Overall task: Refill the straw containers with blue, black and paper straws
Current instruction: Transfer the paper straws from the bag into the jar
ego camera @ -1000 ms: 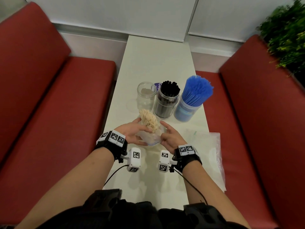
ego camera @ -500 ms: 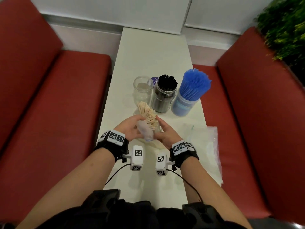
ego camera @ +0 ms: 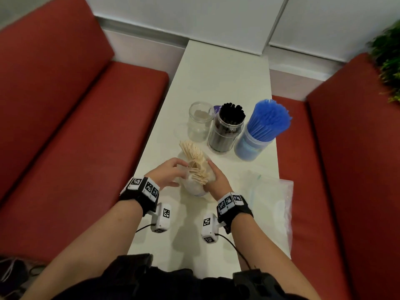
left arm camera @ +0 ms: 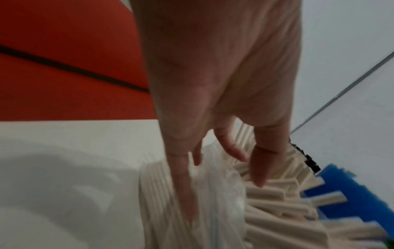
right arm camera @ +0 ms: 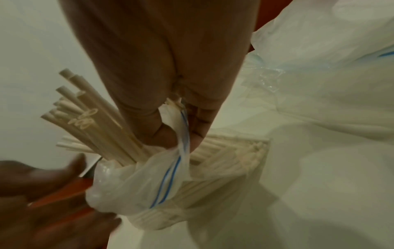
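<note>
A bundle of paper straws (ego camera: pixel 194 156) stands half out of a clear zip bag (right arm camera: pixel 149 185) on the white table (ego camera: pixel 216 83), near its front. My right hand (ego camera: pixel 216 180) pinches the bag's blue-striped zip edge (right arm camera: pixel 181 134) between thumb and finger. My left hand (ego camera: pixel 171 174) lies against the other side, its fingers (left arm camera: pixel 185 193) straight along the bag. Behind stand an empty glass jar (ego camera: pixel 200 121), a jar of black straws (ego camera: pixel 227 128) and a tub of blue straws (ego camera: pixel 259 131).
Empty plastic bags (ego camera: pixel 268 200) lie on the table to the right of my hands. Red bench seats (ego camera: pixel 86 126) flank the narrow table on both sides. A green plant (ego camera: pixel 389 61) is at the far right.
The bag has been bunched lower down the paper straws, which now fan out above it. My left hand has loosened from gripping to lying straight against the bag.
</note>
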`<act>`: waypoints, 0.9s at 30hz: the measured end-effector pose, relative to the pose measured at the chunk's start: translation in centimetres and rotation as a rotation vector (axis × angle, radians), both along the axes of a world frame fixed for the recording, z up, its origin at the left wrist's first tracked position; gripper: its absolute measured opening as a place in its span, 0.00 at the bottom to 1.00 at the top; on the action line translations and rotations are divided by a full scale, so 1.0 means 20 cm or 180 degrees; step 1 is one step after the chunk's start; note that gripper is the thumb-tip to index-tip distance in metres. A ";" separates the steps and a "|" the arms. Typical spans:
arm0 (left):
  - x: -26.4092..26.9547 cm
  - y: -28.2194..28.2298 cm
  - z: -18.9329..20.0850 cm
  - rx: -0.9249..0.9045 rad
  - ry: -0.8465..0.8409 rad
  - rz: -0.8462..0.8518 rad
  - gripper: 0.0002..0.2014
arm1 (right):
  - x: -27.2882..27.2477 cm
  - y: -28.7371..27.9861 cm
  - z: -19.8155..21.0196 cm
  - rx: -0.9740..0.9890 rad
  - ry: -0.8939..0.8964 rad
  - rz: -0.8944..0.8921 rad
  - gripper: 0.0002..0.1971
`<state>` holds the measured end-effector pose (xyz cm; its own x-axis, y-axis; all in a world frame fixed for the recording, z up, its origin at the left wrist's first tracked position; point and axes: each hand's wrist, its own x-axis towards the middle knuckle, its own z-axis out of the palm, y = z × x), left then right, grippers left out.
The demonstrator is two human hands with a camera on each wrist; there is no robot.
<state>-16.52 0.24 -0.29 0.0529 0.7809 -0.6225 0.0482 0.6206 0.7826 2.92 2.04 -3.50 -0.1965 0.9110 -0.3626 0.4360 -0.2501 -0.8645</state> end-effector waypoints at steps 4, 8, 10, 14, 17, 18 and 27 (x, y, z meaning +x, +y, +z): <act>-0.03 0.04 -0.01 0.0126 -0.0010 0.0148 0.42 | 0.00 0.00 -0.05 0.0089 -0.0291 0.0178 0.48; 0.04 0.05 -0.02 -0.0097 0.0752 -0.0644 0.65 | -0.02 0.00 -0.06 0.0108 -0.0621 0.0449 0.44; 0.04 0.08 -0.04 -0.0058 0.0853 -0.0560 0.56 | -0.02 0.02 -0.05 0.0068 -0.0715 0.0423 0.40; -0.01 0.14 -0.04 0.0214 0.0660 -0.0587 0.34 | -0.01 0.07 0.00 0.0269 -0.0575 0.0259 0.40; -0.08 0.15 -0.07 0.0283 0.0044 -0.0322 0.24 | 0.03 0.07 0.01 0.0454 -0.0465 0.0064 0.39; -0.10 0.15 -0.08 0.0248 -0.0016 -0.0222 0.25 | 0.04 0.07 0.00 0.0372 -0.0474 0.0014 0.40; -0.10 0.22 -0.09 -0.0185 -0.0262 0.0035 0.19 | 0.01 0.08 0.00 0.0374 -0.1028 0.0196 0.43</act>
<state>-18.50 4.59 -2.04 0.0974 0.7443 -0.6607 -0.0219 0.6653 0.7462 3.13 3.72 -3.46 -0.1445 0.9402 -0.3084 0.7030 -0.1218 -0.7007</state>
